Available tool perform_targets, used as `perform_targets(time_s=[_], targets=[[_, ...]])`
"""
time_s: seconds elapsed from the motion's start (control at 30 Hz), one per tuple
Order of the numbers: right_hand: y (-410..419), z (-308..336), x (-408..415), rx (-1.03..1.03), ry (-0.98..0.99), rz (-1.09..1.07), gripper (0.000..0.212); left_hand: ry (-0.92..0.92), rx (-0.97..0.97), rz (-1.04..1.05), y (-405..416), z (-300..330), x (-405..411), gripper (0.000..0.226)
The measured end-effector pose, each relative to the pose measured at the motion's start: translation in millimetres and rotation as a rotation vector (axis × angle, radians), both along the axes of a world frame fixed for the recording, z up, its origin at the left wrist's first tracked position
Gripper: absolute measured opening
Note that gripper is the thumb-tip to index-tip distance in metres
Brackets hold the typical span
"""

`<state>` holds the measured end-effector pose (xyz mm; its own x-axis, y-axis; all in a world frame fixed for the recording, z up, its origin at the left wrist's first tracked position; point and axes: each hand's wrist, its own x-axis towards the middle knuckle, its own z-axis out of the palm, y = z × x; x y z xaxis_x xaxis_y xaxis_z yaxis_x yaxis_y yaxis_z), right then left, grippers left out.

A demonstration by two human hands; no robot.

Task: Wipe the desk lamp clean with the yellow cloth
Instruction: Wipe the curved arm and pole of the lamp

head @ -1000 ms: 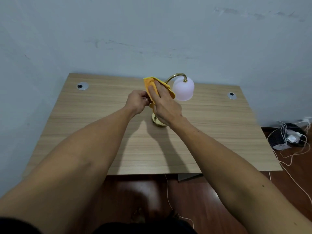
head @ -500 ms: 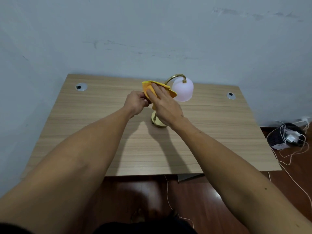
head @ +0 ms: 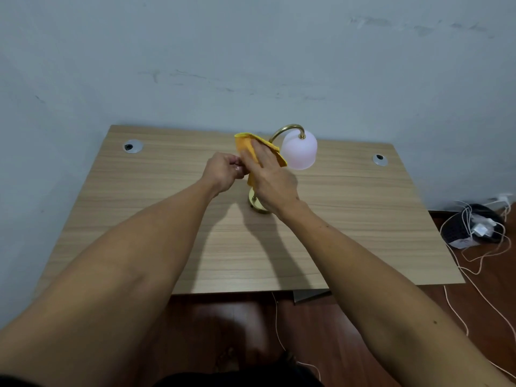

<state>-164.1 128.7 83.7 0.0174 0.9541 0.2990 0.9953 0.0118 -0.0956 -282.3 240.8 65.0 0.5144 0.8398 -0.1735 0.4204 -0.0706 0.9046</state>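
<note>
The desk lamp has a round brass base (head: 256, 203), a curved brass neck (head: 287, 128) and a white bell shade (head: 300, 149). It stands mid-desk, towards the back. My right hand (head: 270, 180) presses the yellow cloth (head: 244, 143) against the lamp's upright stem, which is hidden behind hand and cloth. Fingers of that hand lie flat over the cloth. My left hand (head: 224, 171) is closed just left of the stem, touching the cloth's edge; what it grips is hidden.
The wooden desk (head: 139, 219) stands against a pale blue wall, with cable grommets at back left (head: 133, 146) and back right (head: 379, 159). On the floor at right lies a dark bundle with white cables and chargers (head: 474, 230).
My right hand and the cloth have shifted slightly along the stem between frames. The left hand stays in place beside the stem. The lamp has not moved.
</note>
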Motion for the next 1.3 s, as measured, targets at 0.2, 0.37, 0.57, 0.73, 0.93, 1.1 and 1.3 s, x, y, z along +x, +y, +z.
perform_targets(time_s=[0.2,0.37,0.57,0.73,0.93,1.1,1.3], targets=[[-10.7,-10.4,13.9,0.01,0.001,0.098,0.078,0.024,0.013,-0.034,0.1,-1.2,-0.4,0.02],[-16.5,-11.5,10.9,0.077,0.014,0.087,0.067,0.02,0.018,-0.043,-0.3,-0.5,0.4,0.02],[-9.8,-7.4,12.5,-0.003,-0.276,0.068,0.061,0.059,0.065,-0.052,4.1,-3.9,-1.5,0.011],[-9.5,-2.1,14.9,-0.008,-0.279,0.135,0.055,0.024,0.009,-0.041,5.4,-5.5,-1.9,0.013],[-17.1,0.7,26.0,0.081,-0.024,0.151,0.059,-0.024,-0.059,-0.019,8.6,-10.0,0.3,0.012],[-4.4,4.6,9.7,0.033,-0.053,0.097,0.062,-0.006,-0.008,-0.039,8.9,-9.4,-1.1,0.019],[-23.9,-17.7,16.7,0.272,0.424,-0.048,0.052,-0.087,-0.082,-0.012,10.8,-13.7,1.6,0.012]])
